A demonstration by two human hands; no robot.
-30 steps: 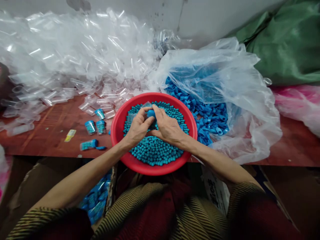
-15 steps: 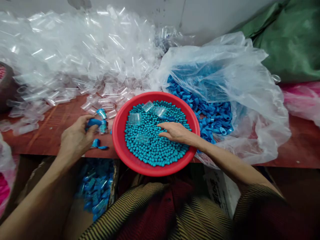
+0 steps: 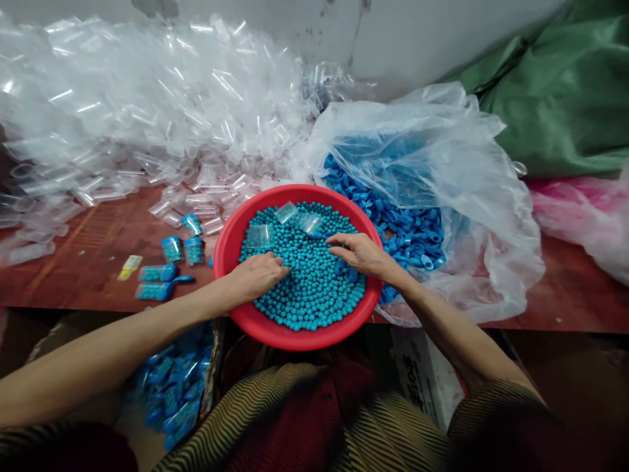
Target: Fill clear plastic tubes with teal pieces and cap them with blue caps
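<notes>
A red bowl (image 3: 304,339) full of small turquoise beads (image 3: 304,288) sits in front of me. My left hand (image 3: 258,274) is in its left side, fingers curled down into the beads; whatever they grip is hidden beneath. Over the right side hovers my right hand (image 3: 362,254), its thumb and fingers apart, holding nothing I can see. A blue cap (image 3: 345,269) lies under that hand, and another blue piece shows near its fingertips. On the beads towards the back rest several clear tubes (image 3: 259,236).
Left of the bowl lie several bead-filled tubes with blue caps (image 3: 171,249) and a yellow label (image 3: 130,267). Empty clear tubes (image 3: 162,98) are heaped behind. A plastic bag (image 3: 472,170) of blue caps (image 3: 413,229) lies right. Below the table edge, a box holds blue-capped tubes (image 3: 177,387).
My left hand has let go of a blue-capped tube on the table and moved right into the bowl. My right hand has shifted slightly right, and a blue cap now shows under it.
</notes>
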